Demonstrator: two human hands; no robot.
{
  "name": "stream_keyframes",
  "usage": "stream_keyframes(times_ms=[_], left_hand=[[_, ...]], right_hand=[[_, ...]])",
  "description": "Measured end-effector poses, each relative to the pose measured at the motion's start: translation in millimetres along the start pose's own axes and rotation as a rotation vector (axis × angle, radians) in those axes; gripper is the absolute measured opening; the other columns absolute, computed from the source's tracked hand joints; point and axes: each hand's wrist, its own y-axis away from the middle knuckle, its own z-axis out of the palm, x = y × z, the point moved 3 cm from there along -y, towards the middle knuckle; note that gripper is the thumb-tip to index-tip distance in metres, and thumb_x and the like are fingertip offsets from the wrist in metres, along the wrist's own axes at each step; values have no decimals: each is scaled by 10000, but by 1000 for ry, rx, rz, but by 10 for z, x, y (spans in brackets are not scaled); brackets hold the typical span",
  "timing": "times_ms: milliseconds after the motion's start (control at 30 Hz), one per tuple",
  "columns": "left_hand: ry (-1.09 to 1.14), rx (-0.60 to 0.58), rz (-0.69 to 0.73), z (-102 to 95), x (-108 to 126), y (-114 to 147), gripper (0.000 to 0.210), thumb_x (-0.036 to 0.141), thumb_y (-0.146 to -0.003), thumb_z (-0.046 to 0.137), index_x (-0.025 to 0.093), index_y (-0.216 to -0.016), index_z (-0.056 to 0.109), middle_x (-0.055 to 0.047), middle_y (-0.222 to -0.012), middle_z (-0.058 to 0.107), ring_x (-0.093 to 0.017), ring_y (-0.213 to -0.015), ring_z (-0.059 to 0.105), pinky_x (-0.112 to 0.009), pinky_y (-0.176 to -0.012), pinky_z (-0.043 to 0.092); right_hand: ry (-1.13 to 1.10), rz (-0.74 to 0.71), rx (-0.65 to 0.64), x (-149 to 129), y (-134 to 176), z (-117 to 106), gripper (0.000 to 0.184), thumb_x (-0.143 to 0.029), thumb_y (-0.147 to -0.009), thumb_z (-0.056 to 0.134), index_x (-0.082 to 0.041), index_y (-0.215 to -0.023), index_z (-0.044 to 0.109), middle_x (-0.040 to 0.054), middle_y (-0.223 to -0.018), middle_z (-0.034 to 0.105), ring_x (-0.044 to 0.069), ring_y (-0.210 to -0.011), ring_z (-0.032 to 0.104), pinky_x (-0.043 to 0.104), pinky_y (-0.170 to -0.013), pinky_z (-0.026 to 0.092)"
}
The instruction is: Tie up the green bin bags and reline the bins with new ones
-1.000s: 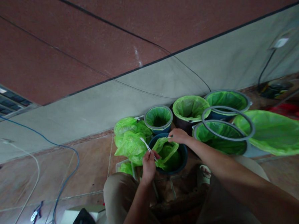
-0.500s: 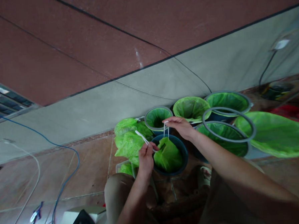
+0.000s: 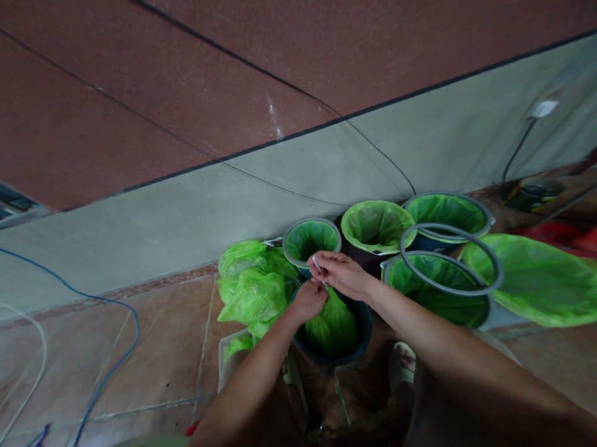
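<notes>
A green drawstring trash bag [image 3: 332, 327] stands in a dark blue bin [image 3: 368, 326] between my feet, its neck gathered to a point. My right hand [image 3: 342, 273] pinches the bag's white drawstring [image 3: 316, 262] above the neck. Close against it, my left hand [image 3: 310, 299] is closed at the gathered neck, where the drawstring enters its fingers; the exact grip is partly hidden. Left of the bin lie filled green bags [image 3: 254, 289] in a heap. Directly behind my hands is a small bin [image 3: 311, 241] with a green liner and grey rim.
Several green-lined bins, including one by the wall [image 3: 377, 226], stand to the right. A loose grey ring [image 3: 495, 256] rests over one. A wide open green bag [image 3: 542, 281] is beyond it. A blue cable [image 3: 132, 325] crosses the floor at left.
My hands have come together over the bin, and the bag's mouth has been drawn from loose to tightly gathered. The view has shifted slightly.
</notes>
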Motion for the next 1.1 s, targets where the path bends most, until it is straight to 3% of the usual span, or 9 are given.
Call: stream_keyframes(times_ms=[100, 267, 367, 467, 600, 700, 800, 967, 1100], left_hand=[[-22, -124, 60, 159, -44, -14, 136, 155, -788, 535, 170, -674, 605, 48, -536, 493, -101, -524, 433, -228, -542, 333], [112, -60, -74, 103, -100, -89, 287, 252, -911, 447, 148, -749, 660, 28, -552, 543, -92, -499, 461, -216, -536, 357], [208, 2, -160, -17, -153, -114, 317, 284, -923, 447, 139, -756, 675, 31, -532, 526, -79, -453, 430, -208, -491, 338], [311, 51, -243, -108, -205, -110, 308, 292, -921, 464, 134, -782, 689, 31, -536, 534, -70, -419, 414, -203, -450, 322], [454, 99, -330, -171, -269, -106, 197, 207, -864, 543, 122, -741, 672, 11, -575, 590, -58, -417, 443, -196, -453, 347], [528, 106, -300, -192, -305, -119, 86, 111, -778, 606, 115, -759, 690, -2, -610, 629, -65, -464, 494, -197, -501, 390], [372, 148, -213, -214, -312, -127, 126, 41, -703, 622, 132, -736, 702, 8, -597, 629, -93, -525, 542, -215, -564, 436], [-159, 76, 126, -146, -146, -68, 200, 77, -753, 582, 201, -798, 732, -18, -801, 726, -155, -747, 655, -254, -756, 492], [-387, -13, 379, -88, -11, 27, 211, 87, -809, 539, 208, -853, 705, -49, -892, 715, -174, -843, 655, -260, -812, 479]], right_hand=[[41, 37, 55, 50, -87, -70, 273, -441, -777, 717, -180, -849, 686, 4, -765, 639, 121, -752, 582, 278, -768, 466], [546, 102, 191, 124, -170, -373, 279, -353, -901, 525, -184, -1052, 687, 62, -994, 710, 169, -942, 645, 305, -879, 461], [1098, 156, 112, 155, -144, -470, 294, -295, -927, 456, -155, -892, 712, 89, -893, 714, 187, -846, 639, 296, -804, 443], [1361, 229, -1, 163, -89, -482, 312, -247, -912, 459, -148, -767, 717, 71, -747, 692, 166, -712, 604, 267, -695, 407], [1342, 249, -10, 92, -31, -535, 274, -236, -873, 495, -139, -755, 722, 31, -650, 651, 128, -615, 552, 237, -608, 372], [1249, 396, -124, 123, 21, -630, 238, -260, -844, 532, -142, -763, 722, 16, -614, 643, 114, -540, 515, 227, -541, 359], [1276, 524, -228, 197, 61, -692, 205, -237, -820, 556, -152, -812, 742, 39, -683, 698, 140, -586, 581, 233, -559, 399], [1425, 242, -13, 242, -25, -640, 327, -117, -814, 486, -170, -1000, 750, 93, -1045, 747, 214, -971, 662, 291, -865, 460], [1152, 131, -190, 400, -74, -560, 257, -133, -782, 495, -166, -891, 726, 37, -885, 742, 190, -866, 656, 268, -795, 478]])
